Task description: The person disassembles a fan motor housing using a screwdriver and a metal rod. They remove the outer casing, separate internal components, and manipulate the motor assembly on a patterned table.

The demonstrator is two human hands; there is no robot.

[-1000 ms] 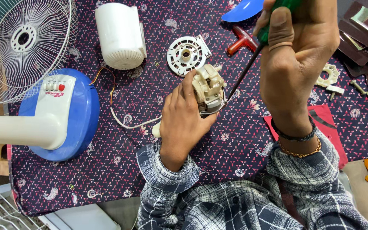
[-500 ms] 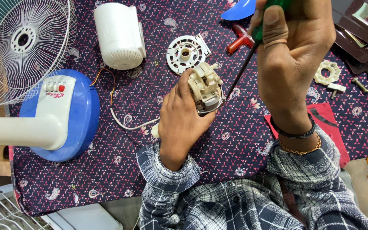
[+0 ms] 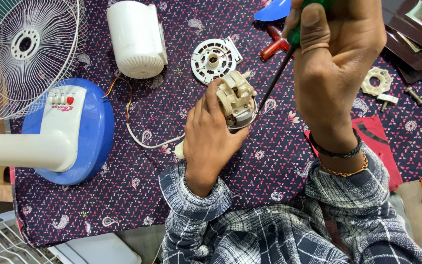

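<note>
My left hand point(image 3: 211, 137) grips a small fan motor point(image 3: 237, 99) with a cream gear housing, holding it upright on the patterned cloth. My right hand point(image 3: 335, 63) is raised high and closed around a green-handled screwdriver point(image 3: 275, 78). Its dark shaft slants down to the motor's right side. A white wire point(image 3: 145, 142) runs from the motor toward the fan's blue base point(image 3: 96, 132).
A white fan grille point(image 3: 25, 54) and white stand pole point(image 3: 10, 149) lie at the left. A white motor cover point(image 3: 137, 39), a round white plate point(image 3: 214, 59), a red-handled tool point(image 3: 275, 45) and a cream ring part point(image 3: 377, 80) lie at the back. A red cloth point(image 3: 374, 134) lies at the right.
My right hand has shifted slightly with the screwdriver, and the motor sits a little more upright in my left hand. Otherwise the scene is the same.
</note>
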